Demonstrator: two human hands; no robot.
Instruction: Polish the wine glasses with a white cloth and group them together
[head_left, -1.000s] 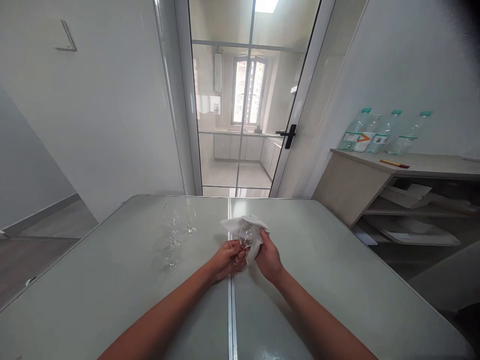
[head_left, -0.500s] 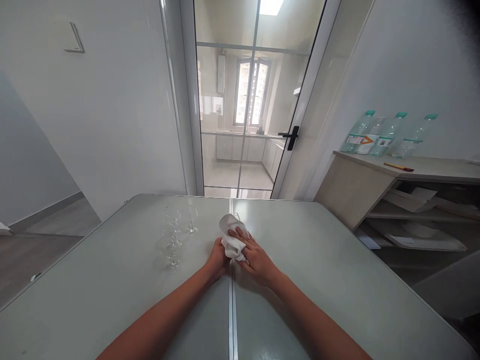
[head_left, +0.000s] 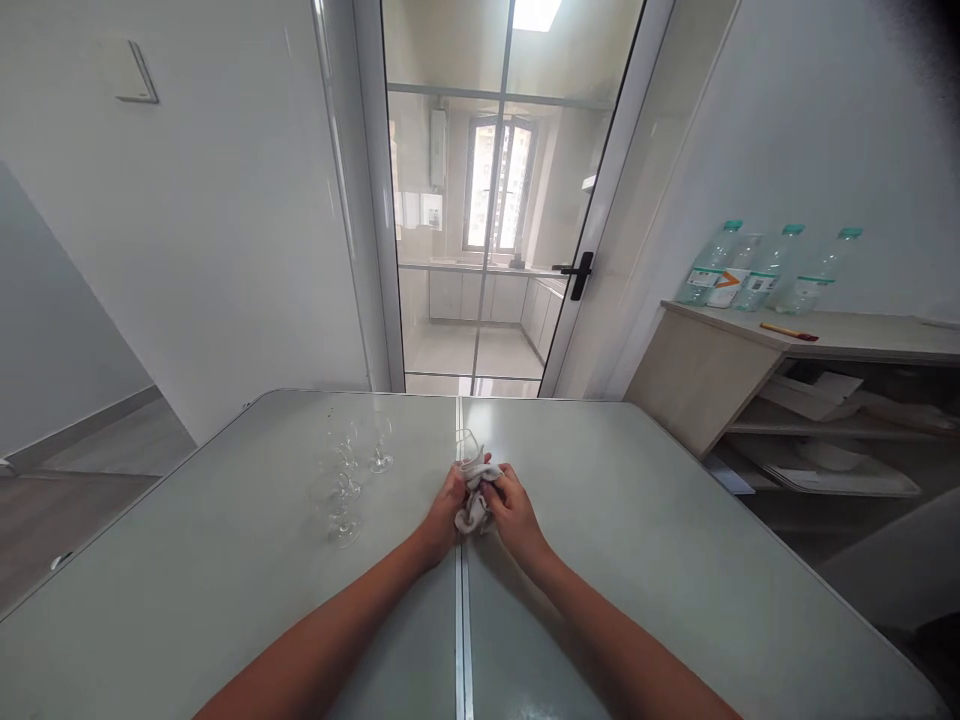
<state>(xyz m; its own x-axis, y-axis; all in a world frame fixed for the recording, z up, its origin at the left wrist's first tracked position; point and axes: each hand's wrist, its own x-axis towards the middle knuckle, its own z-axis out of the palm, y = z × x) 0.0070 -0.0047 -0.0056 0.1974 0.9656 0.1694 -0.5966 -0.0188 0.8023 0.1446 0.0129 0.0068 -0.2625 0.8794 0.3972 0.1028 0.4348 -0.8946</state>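
Note:
A crumpled white cloth is bunched between my hands over the table's centre seam. Out of its top pokes the clear bowl of a wine glass; the glass's lower part is hidden by cloth and fingers. My left hand is closed around the glass from the left side. Pinching the cloth against the glass, my right hand has its fingers curled. To the left of my hands, several clear stemmed glasses stand close together on the table.
The pale green-grey table has a metal seam down its middle. Beyond it is a glass door with a black handle. On the right, a wooden shelf unit carries several plastic bottles and a brush.
The cloth, earlier spread over the glass's top under my right hand's flatter fingers, is now bunched lower. The glass's bowl shows above it, and my right fingers have curled in.

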